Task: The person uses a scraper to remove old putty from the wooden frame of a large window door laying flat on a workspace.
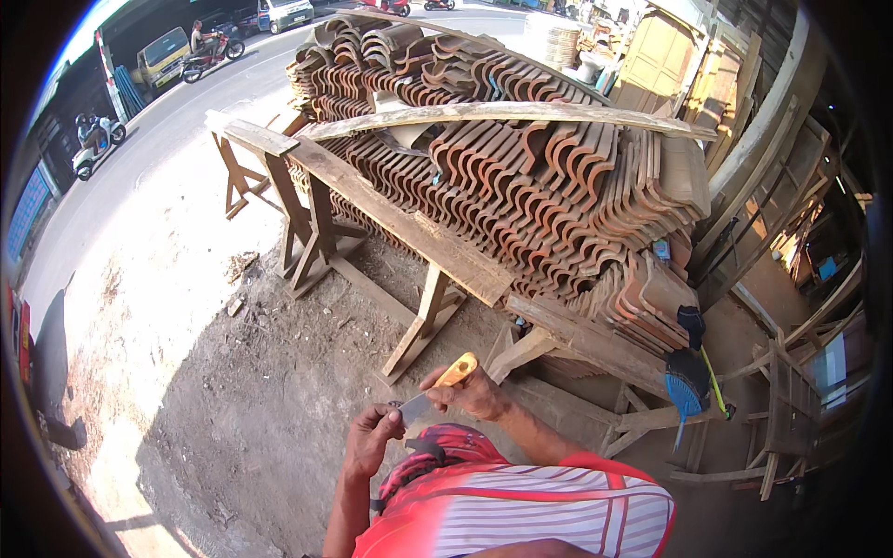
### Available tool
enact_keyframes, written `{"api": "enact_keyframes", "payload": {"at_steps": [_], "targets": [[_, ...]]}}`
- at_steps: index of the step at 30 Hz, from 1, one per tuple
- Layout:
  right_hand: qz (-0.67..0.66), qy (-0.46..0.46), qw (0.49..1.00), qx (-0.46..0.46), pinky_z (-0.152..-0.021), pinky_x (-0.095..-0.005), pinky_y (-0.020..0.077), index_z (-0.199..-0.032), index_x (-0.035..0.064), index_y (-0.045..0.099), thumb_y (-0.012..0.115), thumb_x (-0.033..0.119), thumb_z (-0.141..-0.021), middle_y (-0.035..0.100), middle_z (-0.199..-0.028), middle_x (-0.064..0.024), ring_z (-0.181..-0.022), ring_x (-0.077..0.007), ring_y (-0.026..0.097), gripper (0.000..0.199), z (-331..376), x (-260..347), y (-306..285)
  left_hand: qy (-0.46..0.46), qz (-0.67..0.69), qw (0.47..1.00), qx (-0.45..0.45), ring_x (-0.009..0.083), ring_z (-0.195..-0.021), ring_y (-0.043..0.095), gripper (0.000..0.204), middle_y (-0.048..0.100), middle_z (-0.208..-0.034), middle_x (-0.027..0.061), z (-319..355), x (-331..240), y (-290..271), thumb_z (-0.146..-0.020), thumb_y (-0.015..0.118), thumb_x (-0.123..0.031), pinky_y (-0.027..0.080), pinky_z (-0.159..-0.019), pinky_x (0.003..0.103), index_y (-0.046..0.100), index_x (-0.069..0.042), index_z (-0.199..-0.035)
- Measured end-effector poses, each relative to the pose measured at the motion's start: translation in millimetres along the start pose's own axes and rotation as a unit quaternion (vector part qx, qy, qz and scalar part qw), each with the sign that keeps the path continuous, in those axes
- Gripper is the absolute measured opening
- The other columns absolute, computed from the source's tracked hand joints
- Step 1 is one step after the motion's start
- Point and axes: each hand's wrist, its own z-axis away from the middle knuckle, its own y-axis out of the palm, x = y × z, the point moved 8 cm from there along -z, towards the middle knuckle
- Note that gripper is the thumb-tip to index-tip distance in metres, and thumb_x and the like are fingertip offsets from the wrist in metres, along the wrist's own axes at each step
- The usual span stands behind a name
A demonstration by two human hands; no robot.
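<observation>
In front of my torso, my right hand (pixel 474 394) is closed around the yellow handle of a putty knife (pixel 416 409). Its handle points up and away, with a hole near the end. The flat grey blade slants down to the left. At the blade's far end, my left hand (pixel 374 435) pinches it between thumb and fingers. Both hands are above the bare ground, on the near side of a wooden trestle (pixel 423 321). A long, rough plank (pixel 391 209) lies along the trestle tops beyond my hands.
Stacked clay roof tiles (pixel 521 186) rise behind the trestles, with a long board (pixel 521 112) across them. A blue-and-black object (pixel 686 377) rests at the right end of the trestles. Wooden frames (pixel 781 400) stand at right. A road (pixel 242 84) with vehicles runs at upper left.
</observation>
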Motion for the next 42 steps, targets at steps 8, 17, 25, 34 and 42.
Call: {"api": "enact_keyframes", "payload": {"at_steps": [8, 17, 25, 34, 42], "targets": [[0.099, -0.026, 0.992, 0.075, -0.077, -0.0278, 0.0536, -0.116, 0.0031, 0.069, 0.074, 0.014, -0.097, 0.070, -0.103, -0.0047, -0.089, -0.0112, 0.065, 0.022, -191, 34, 101, 0.056, 0.262, 0.957, -0.110, 0.0133, -0.082, 0.063, 0.017, 0.068, -0.089, 0.0022, -88, -64, -164, -0.102, 0.069, -0.027, 0.052, -0.074, 0.031, 0.066, -0.010, -0.098], [0.133, -0.089, 0.987, 0.010, -0.085, -0.0302, 0.0532, -0.117, 0.0006, 0.068, 0.072, 0.011, -0.098, 0.069, -0.106, -0.0062, -0.097, -0.0146, 0.066, 0.022, -365, 20, 156, 0.079, 0.218, 0.971, -0.055, 0.0142, -0.079, 0.062, 0.017, 0.068, -0.088, 0.0034, -197, -132, -335, -0.103, 0.067, -0.026, 0.050, -0.074, 0.031, 0.066, -0.009, -0.098], [0.039, -0.058, 0.992, -0.105, -0.077, -0.0278, 0.0581, -0.117, -0.0005, 0.070, 0.070, 0.012, -0.099, 0.074, -0.094, -0.0066, -0.086, -0.0120, 0.070, 0.022, -485, 16, 214, 0.035, 0.082, 0.993, 0.077, 0.0121, -0.078, 0.064, 0.021, 0.071, -0.085, 0.0047, -279, -228, -458, -0.102, 0.069, -0.024, 0.052, -0.075, 0.030, 0.067, -0.004, -0.097], [0.057, -0.044, 0.982, -0.175, -0.076, -0.0269, 0.0584, -0.117, -0.0012, 0.070, 0.070, 0.011, -0.098, 0.075, -0.093, -0.0064, -0.085, -0.0115, 0.071, 0.023, -557, 29, 228, -0.010, 0.096, 0.986, 0.133, 0.0124, -0.081, 0.066, 0.017, 0.072, -0.089, 0.0056, -336, -266, -509, -0.102, 0.069, -0.019, 0.054, -0.077, 0.031, 0.067, -0.002, -0.102], [0.103, -0.047, 0.971, -0.211, -0.075, -0.0263, 0.0569, -0.116, -0.0011, 0.070, 0.071, 0.011, -0.097, 0.075, -0.092, -0.0049, -0.083, -0.0101, 0.070, 0.023, -557, 73, 207, -0.001, 0.017, 0.988, 0.154, 0.0131, -0.079, 0.067, 0.019, 0.072, -0.088, 0.0066, -371, -288, -482, -0.102, 0.069, -0.019, 0.056, -0.077, 0.031, 0.067, 0.000, -0.104]]}}
